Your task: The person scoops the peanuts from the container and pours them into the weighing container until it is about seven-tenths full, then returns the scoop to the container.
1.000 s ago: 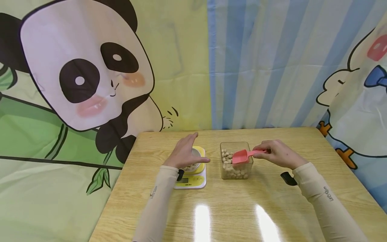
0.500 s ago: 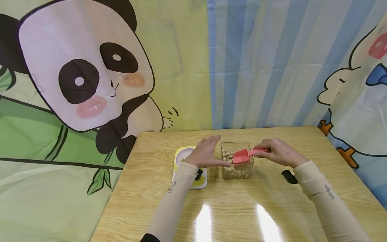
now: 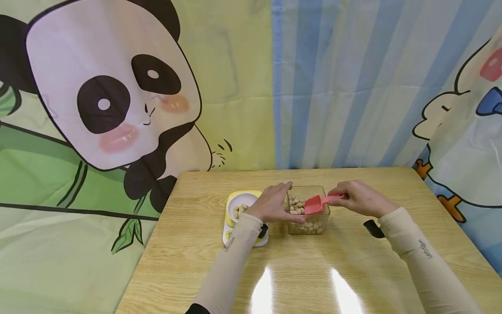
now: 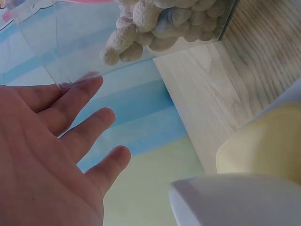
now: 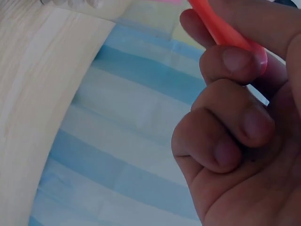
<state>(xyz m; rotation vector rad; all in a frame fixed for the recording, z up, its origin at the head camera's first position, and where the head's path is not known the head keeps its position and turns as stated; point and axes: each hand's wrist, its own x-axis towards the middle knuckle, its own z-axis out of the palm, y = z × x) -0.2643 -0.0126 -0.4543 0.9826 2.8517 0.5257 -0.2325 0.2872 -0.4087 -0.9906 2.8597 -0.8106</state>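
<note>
A clear square container [image 3: 306, 230] of unshelled peanuts [image 3: 312, 226] stands on the table. My left hand [image 3: 270, 205] is at its left side, thumb across the near wall. In the left wrist view, its spread fingers [image 4: 84, 94] are fairly straight, with fingertips touching the clear wall. My right hand [image 3: 358, 198] holds a pinkish-red scoop [image 3: 313, 205] by its handle, with the blade inside the container's top. In the right wrist view, the fingers curl and pinch the handle [image 5: 225, 30]. Whether the blade carries peanuts is hard to tell.
Left of the container, a yellow and white kitchen scale [image 3: 226, 231] bears a white bowl [image 3: 244, 197] with some peanuts; my left forearm partly covers it. The wooden table [image 3: 188, 261] meets a cartoon-printed curtain [image 3: 251, 109] at its back edge.
My left hand has moved right, from over the scale and bowl to the container's left side, uncovering the bowl. The right hand and scoop have hardly moved.
</note>
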